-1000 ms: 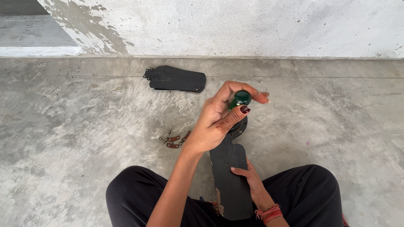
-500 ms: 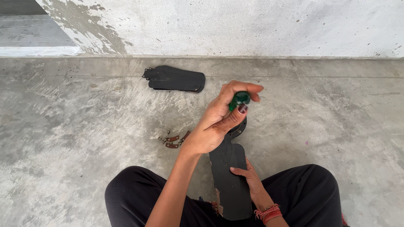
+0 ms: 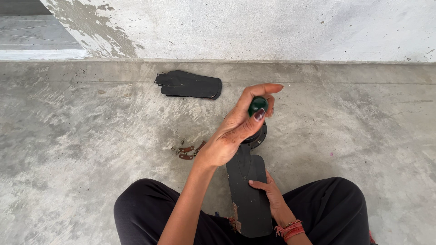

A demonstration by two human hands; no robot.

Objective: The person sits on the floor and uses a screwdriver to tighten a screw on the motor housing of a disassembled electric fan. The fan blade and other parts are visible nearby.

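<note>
- The green handle shows only as a rounded top; the left hand wraps the rest, and whatever shaft it has is hidden.
- The round hub is mostly behind that hand; only a dark curved rim shows on its right.
- The near blade runs off the picture's near edge, and the right hand covers part of its right side.
- The brown metal bits on the floor are too small to tell apart.
- Both arms and both knees are cut off by the near edge.
- The far blade's left end is too dark to read.
</note>
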